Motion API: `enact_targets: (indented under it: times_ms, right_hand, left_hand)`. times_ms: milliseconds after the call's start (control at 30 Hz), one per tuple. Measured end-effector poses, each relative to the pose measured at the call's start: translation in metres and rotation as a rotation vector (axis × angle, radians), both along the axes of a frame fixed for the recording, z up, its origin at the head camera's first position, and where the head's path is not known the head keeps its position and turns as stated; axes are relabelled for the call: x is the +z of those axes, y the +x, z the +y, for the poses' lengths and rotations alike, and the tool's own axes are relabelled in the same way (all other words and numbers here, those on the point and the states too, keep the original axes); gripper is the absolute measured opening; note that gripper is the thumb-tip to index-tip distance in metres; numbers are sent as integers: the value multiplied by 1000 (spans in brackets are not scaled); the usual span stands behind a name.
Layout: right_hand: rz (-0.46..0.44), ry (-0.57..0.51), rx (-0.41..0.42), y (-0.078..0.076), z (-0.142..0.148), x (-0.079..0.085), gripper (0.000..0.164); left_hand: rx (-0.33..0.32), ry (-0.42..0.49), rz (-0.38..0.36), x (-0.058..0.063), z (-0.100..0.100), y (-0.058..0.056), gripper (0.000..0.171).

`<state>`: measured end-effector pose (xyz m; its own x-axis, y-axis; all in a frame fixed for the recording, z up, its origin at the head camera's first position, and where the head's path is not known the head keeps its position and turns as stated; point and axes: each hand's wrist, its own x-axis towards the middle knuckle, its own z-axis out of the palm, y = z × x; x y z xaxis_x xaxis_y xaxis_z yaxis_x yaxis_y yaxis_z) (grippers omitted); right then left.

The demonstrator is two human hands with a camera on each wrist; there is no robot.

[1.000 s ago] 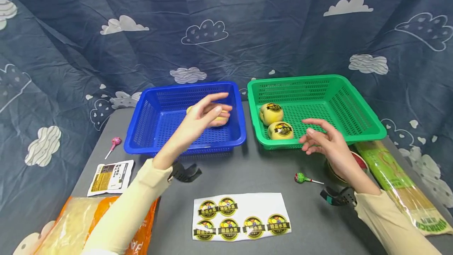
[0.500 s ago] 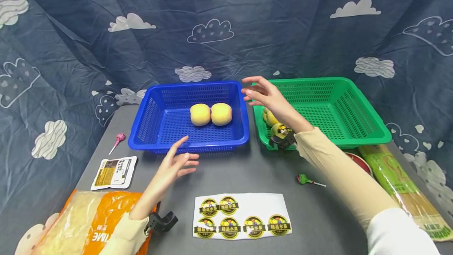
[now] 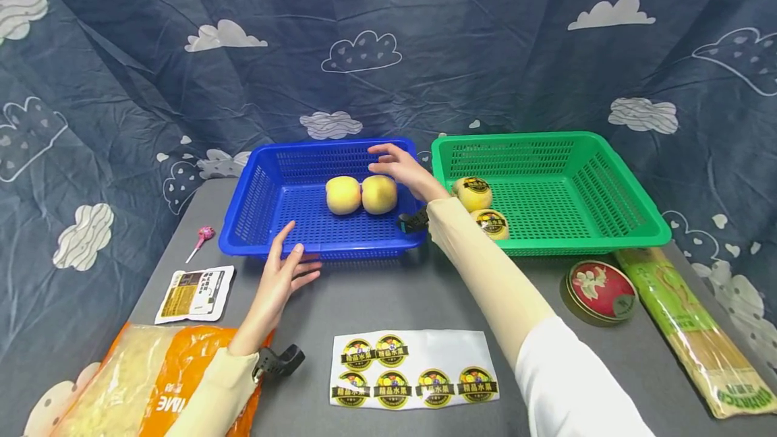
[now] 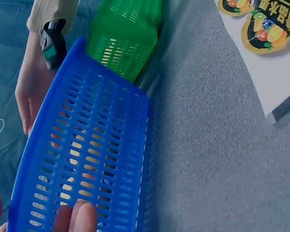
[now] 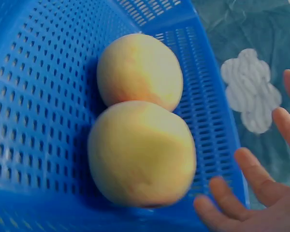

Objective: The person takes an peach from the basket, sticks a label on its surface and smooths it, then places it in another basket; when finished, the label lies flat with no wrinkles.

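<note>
Two yellow peaches, one on the left (image 3: 342, 195) and one on the right (image 3: 379, 194), sit side by side in the blue basket (image 3: 322, 248). My right hand (image 3: 402, 170) hovers beside and above the right peach, fingers spread and holding nothing. In the right wrist view its fingertips (image 5: 244, 157) are apart from the nearer peach (image 5: 142, 154). My left hand (image 3: 276, 285) is at the basket's front wall with relaxed fingers. In the left wrist view, its fingertips (image 4: 84, 217) overlap the slotted blue wall (image 4: 111, 125).
A green basket (image 3: 570, 245) holds two peaches (image 3: 473, 194) with round black labels. In front lies a sticker sheet (image 3: 449, 349). A red round tin (image 3: 601, 288) and noodle pack (image 3: 692, 329) lie right; a lollipop (image 3: 203, 235), white sachet (image 3: 197, 294) and orange bag (image 3: 164, 369) lie left.
My right hand has swept left from in front of the green basket to over the blue one. The left hand has drawn back from above the peaches to the blue basket's front.
</note>
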<state>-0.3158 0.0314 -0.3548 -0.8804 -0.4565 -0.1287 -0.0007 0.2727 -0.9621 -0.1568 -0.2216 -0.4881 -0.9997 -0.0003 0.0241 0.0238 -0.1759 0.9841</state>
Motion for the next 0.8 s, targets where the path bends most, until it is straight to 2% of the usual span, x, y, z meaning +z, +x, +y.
enact_targets:
  times_ms: [267, 367, 500, 667, 800]
  right_hand:
    - [-156, 45, 28, 1, -18, -17, 54]
    - [-198, 143, 33, 4, -21, -20, 59]
    - [-198, 315, 28, 9, -23, -23, 65]
    - [-208, 297, -49, 13, -25, -22, 63]
    - [-170, 284, -31, 12, -24, -15, 60]
  left_hand:
    - [49, 27, 13, -6, 2, -4, 60]
    - [53, 22, 14, -7, 2, -3, 56]
    - [51, 18, 19, -7, 3, -3, 55]
    - [49, 17, 18, -7, 3, -4, 54]
    - [44, 19, 23, -7, 3, -4, 55]
